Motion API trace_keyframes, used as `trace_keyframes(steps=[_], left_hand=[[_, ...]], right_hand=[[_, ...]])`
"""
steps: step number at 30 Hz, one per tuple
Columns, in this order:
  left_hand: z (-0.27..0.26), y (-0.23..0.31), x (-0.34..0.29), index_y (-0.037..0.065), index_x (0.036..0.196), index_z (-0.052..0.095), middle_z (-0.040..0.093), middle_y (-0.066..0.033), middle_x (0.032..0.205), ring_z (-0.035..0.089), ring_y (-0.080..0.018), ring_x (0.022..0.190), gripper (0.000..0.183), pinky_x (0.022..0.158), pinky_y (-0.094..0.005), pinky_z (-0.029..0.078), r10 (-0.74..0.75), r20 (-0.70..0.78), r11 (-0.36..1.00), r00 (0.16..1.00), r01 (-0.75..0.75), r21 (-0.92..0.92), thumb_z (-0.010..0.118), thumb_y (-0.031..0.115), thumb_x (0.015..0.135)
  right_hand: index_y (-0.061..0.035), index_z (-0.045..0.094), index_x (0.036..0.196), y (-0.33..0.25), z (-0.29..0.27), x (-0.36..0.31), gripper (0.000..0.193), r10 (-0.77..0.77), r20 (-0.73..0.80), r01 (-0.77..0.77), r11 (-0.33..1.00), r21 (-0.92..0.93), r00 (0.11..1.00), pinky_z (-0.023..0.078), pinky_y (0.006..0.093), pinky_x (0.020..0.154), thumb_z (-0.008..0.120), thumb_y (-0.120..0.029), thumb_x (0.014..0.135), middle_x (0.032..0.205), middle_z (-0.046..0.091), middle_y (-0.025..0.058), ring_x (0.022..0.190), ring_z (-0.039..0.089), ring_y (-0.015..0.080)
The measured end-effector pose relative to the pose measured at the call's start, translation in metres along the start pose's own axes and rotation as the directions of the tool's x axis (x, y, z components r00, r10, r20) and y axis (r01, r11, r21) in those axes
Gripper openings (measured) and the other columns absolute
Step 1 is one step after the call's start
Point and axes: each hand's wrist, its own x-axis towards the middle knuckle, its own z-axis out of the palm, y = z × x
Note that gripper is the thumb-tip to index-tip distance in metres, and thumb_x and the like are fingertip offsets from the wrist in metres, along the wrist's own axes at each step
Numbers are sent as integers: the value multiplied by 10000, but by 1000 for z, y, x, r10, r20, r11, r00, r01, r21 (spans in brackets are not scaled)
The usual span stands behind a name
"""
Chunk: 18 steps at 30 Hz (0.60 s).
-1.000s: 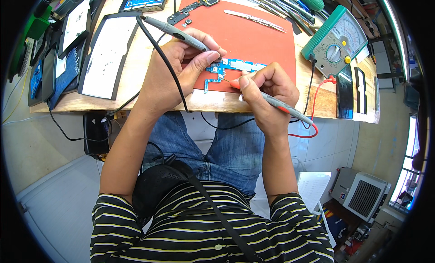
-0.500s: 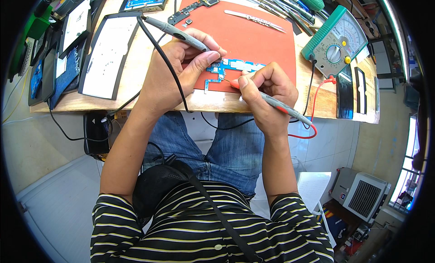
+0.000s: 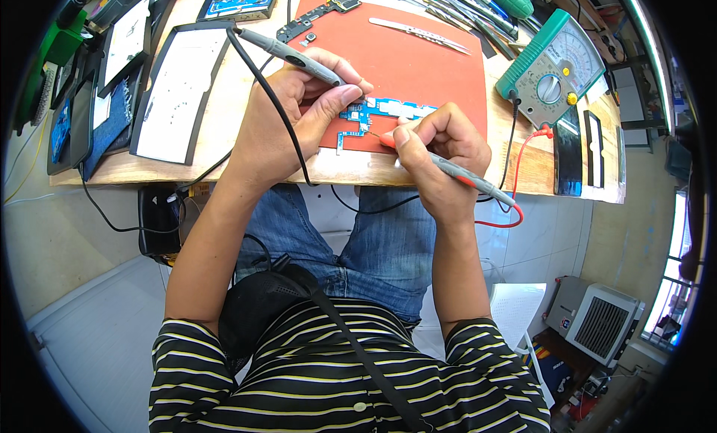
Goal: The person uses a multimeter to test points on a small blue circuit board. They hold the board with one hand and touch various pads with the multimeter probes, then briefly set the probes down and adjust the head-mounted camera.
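A blue circuit board [image 3: 361,118] lies on the red-orange mat [image 3: 418,60] between my hands. My left hand [image 3: 295,116] is closed around a grey test probe with a black lead [image 3: 287,52], its tip end hidden by my fingers at the board's upper left part. In my right hand [image 3: 446,153] is a grey and red test probe [image 3: 463,175]; its thin tip points left and reaches the board's lower arm. Whether either tip touches metal is too small to tell. A green-framed analog multimeter [image 3: 551,75] stands at the right, with black and red leads plugged in.
Tweezers [image 3: 418,34] and a dark phone part [image 3: 317,16] lie on the mat's far side. Several hand tools [image 3: 470,15] crowd the back right. At the left are a white tray [image 3: 179,93] and stacked phone parts [image 3: 89,112]. The wooden table's front edge [image 3: 358,172] runs beneath my wrists.
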Motion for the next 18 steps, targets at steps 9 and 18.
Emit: trace_keyframes(steps=[9, 18], left_hand=[[0, 1, 0, -10, 1045, 531, 674, -159, 982, 655, -184, 953, 128, 883, -304, 537, 3, 7, 1000, 1000, -3, 10, 567, 29, 929], [3, -3, -1, -21, 993, 566, 677, -125, 923, 661, -167, 915, 101, 845, -288, 535, -3, -46, 998, 999, 1, -55, 596, 27, 910]], right_hand=[[-39, 477, 705, -1, 1, 0, 222, 1, 2, -1, 1000, 16, 1000, 421, 170, 506, 664, 25, 806, 652, 561, 1, 593, 497, 8], [-40, 483, 693, 5, -1, -2, 221, 19, -3, -19, 999, 29, 1000, 403, 174, 489, 670, 13, 799, 635, 555, -7, 576, 481, 6]])
